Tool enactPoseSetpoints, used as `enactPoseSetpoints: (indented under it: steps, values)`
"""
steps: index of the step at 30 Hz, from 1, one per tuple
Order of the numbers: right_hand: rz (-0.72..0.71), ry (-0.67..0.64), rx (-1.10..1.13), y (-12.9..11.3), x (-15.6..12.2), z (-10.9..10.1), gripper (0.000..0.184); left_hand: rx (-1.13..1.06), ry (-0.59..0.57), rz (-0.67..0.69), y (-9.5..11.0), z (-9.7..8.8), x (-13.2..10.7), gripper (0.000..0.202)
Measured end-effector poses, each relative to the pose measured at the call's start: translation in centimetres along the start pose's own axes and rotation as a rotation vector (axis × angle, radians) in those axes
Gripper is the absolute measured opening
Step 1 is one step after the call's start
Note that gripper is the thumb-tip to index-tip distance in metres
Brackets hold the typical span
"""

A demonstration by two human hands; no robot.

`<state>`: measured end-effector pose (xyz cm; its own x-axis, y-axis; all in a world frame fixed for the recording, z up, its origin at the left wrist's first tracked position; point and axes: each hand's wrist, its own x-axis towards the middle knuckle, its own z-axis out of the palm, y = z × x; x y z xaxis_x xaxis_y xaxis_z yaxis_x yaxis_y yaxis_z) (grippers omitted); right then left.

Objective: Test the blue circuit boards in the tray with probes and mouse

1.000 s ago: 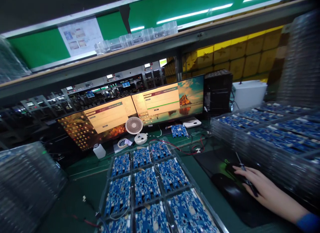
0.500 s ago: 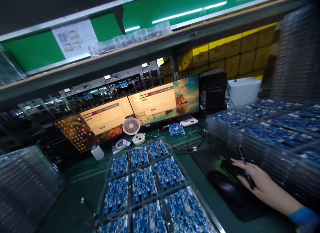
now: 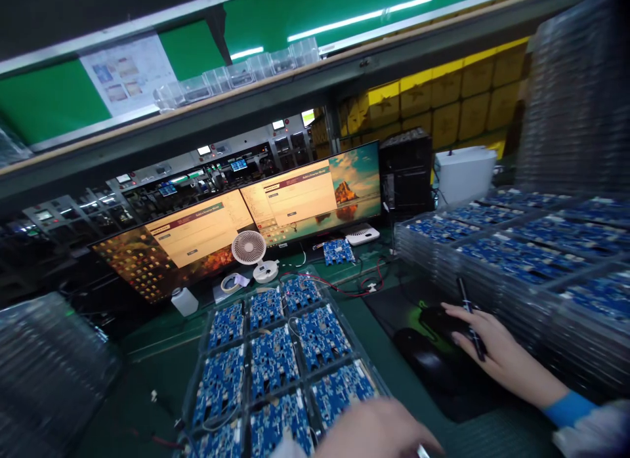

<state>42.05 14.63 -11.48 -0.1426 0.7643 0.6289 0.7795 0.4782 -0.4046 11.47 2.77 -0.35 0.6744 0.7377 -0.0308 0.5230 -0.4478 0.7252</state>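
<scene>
My right hand (image 3: 497, 350) rests on a black computer mouse (image 3: 445, 321) on a dark mouse pad (image 3: 394, 307), and a black pen (image 3: 468, 313) sticks up between its fingers. My left hand (image 3: 378, 432) shows blurred at the bottom edge, over the near end of a clear tray (image 3: 354, 327) of blue circuit boards (image 3: 270, 363). Its fingers are not visible. A second black mouse (image 3: 426, 363) lies just left of my right hand.
Two monitors (image 3: 236, 225) stand behind the tray, with a small white fan (image 3: 249, 248), a tape roll (image 3: 230, 283) and a white bottle (image 3: 184, 302) in front. Stacked trays of blue boards (image 3: 516, 254) fill the right side; empty clear trays (image 3: 44, 366) pile at left. Red wires (image 3: 364, 281) cross the green bench.
The view has shifted right, so everything slid left in the picture. My left hand has come into view at the bottom edge. My right hand stays on the mouse.
</scene>
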Motion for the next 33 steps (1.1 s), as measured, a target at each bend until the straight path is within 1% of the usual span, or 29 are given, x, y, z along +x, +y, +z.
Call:
enactPoseSetpoints:
  steps: [1,2,3,4,5,6,7,9,11,14,17,20,23,25,30,33]
  values:
    - [0.006,-0.001,0.007,0.0,0.0,0.0,0.038,0.026,0.083,-0.043,-0.8,-2.1,0.5,0.029]
    - [0.011,-0.003,0.014,0.0,0.0,-0.1,0.038,0.067,0.194,-0.105,-1.9,-4.3,1.0,0.031]
    - [0.017,-0.006,0.021,-0.1,-0.1,-0.1,0.039,0.148,0.386,-0.191,-3.1,-6.4,1.5,0.029]
    - [0.022,-0.008,0.026,-0.1,-0.1,-0.1,0.039,0.225,0.530,-0.247,-4.4,-8.5,1.9,0.026]
    - [0.026,-0.010,0.031,-0.1,-0.1,-0.2,0.039,0.278,0.614,-0.306,-5.8,-10.3,2.3,0.027]
    - [0.029,-0.012,0.035,-0.1,-0.1,-0.2,0.039,0.318,0.690,-0.390,-7.2,-11.9,2.6,0.026]
    - [0.031,-0.014,0.038,-0.1,-0.2,-0.3,0.039,0.340,0.724,-0.427,-8.5,-13.2,2.9,0.026]
    - [0.031,-0.018,0.041,-0.2,-0.2,-0.3,0.039,0.363,0.756,-0.489,-11.1,-14.9,3.3,0.026]
    - [0.029,-0.023,0.044,-0.3,-0.2,-0.4,0.038,0.373,0.754,-0.526,-13.2,-15.4,3.7,0.025]
    - [0.017,-0.035,0.052,-0.5,-0.2,-0.5,0.037,0.373,0.716,-0.559,-15.8,-15.2,4.8,0.023]
    - [-0.002,-0.045,0.049,-0.4,-0.2,-0.4,0.038,0.355,0.672,-0.576,-17.6,-14.7,6.5,0.023]
    - [-0.010,-0.049,0.025,0.0,-0.5,-0.2,0.040,0.340,0.641,-0.585,-19.0,-14.4,8.5,0.026]
    - [-0.015,-0.056,0.010,0.4,-0.8,0.0,0.041,0.346,0.604,-0.590,-19.9,-14.4,10.1,0.022]
    - [-0.019,-0.055,0.004,0.5,-0.9,0.1,0.041,0.362,0.571,-0.592,-20.3,-14.5,10.8,0.017]
    - [-0.043,-0.056,0.000,0.5,-1.1,0.3,0.042,0.430,0.510,-0.633,-20.5,-14.6,11.1,0.020]
    - [-0.025,-0.082,0.012,0.8,-1.3,0.5,0.043,0.467,0.489,-0.665,-20.5,-14.6,11.2,0.023]
